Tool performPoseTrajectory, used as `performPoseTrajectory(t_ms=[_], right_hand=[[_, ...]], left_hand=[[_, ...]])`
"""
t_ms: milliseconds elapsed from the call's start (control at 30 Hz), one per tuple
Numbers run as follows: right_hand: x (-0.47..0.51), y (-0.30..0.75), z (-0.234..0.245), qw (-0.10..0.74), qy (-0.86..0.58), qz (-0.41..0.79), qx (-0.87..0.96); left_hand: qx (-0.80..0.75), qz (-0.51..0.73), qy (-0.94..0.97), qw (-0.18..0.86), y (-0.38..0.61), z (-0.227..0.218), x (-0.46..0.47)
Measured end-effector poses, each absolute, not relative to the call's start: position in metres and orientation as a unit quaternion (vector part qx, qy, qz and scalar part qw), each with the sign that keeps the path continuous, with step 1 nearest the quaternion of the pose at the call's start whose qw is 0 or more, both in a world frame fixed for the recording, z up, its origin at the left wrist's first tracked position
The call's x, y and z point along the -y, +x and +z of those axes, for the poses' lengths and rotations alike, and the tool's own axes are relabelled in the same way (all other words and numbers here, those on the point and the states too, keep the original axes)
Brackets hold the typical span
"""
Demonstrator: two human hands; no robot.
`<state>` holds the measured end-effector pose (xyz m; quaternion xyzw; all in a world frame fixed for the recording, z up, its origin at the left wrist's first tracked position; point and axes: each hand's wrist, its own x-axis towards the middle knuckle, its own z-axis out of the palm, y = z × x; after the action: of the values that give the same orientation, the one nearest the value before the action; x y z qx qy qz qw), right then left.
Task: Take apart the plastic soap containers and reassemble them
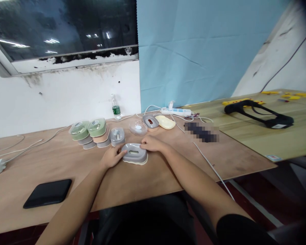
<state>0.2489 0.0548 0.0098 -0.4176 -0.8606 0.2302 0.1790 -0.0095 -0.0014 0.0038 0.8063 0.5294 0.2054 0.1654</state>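
Your black right sleeve and bare left forearm fill the bottom of the view, reaching across the plywood bench. Your left hand and right hand sit on either side of a grey oval soap dish with a cream base. Your left fingertips touch its left end, while your right fingers lie over its right end. Your grip is narrow around the dish, but you can't tell whether it's clamped or only touching. Just behind and to the left stand a grey dish stack and two green-topped stacks. Farther back lie a clear dish, a grey-and-peach dish and a cream dish. A black flat case rests to your left.
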Motion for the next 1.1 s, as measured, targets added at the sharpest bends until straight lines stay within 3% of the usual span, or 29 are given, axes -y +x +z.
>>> performPoseTrajectory(t_ms=[333,733,1100], right_hand=[[-0.056,0.254,0.011,0.112,-0.432,0.318,0.837],[-0.086,0.278,-0.001,0.415,-0.532,0.045,0.737],[-0.125,0.32,-0.024,0.401,-0.477,0.005,0.782]], left_hand=[[-0.529,0.18,0.812,0.167,-0.01,0.003,0.001],[-0.508,0.161,0.828,0.175,-0.009,0.002,0.001],[-0.524,0.15,0.818,0.185,-0.008,0.001,0.002]])
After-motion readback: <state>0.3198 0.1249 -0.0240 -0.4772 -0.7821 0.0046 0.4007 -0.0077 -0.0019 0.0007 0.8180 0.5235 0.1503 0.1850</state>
